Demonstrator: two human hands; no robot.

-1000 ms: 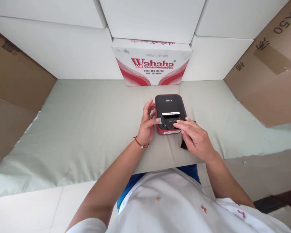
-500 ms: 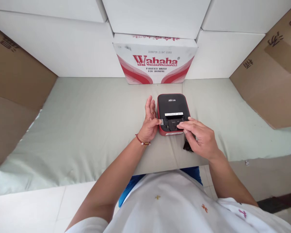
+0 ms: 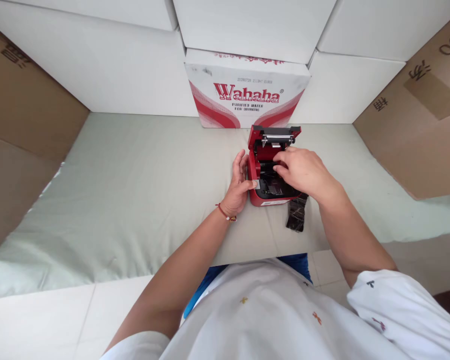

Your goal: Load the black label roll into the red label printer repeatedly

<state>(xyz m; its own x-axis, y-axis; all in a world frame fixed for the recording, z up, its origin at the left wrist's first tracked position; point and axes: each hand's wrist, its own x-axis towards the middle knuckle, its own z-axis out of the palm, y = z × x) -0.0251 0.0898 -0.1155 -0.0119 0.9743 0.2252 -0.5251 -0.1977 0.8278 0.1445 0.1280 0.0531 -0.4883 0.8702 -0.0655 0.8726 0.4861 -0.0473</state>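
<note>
A small red-and-black label printer (image 3: 253,192) stands on the cloth with its lid (image 3: 275,131) raised, showing a dark compartment inside. My left hand (image 3: 239,187) lies along the printer's left side, fingers stretched, thumb on a grey latch (image 3: 257,184) at the front left corner. Inside the compartment are the fingers of my right hand (image 3: 303,167), bent and with a gap between thumb and index finger, close to a dark roll-like part (image 3: 267,168). Whether they touch that part I cannot tell. A strip of dark, shiny film (image 3: 296,214) lies at the printer's front right.
A pale green cloth (image 3: 153,175) covers the table. Behind the printer stands a white and red water carton (image 3: 247,95), with white boxes (image 3: 135,65) stacked around it. Brown cardboard boxes flank the table at left (image 3: 26,125) and right (image 3: 416,150).
The printer's lid has swung up from closed. My right hand has moved from the front of the lid up and into the compartment, uncovering the dark film. My left thumb stays on the latch.
</note>
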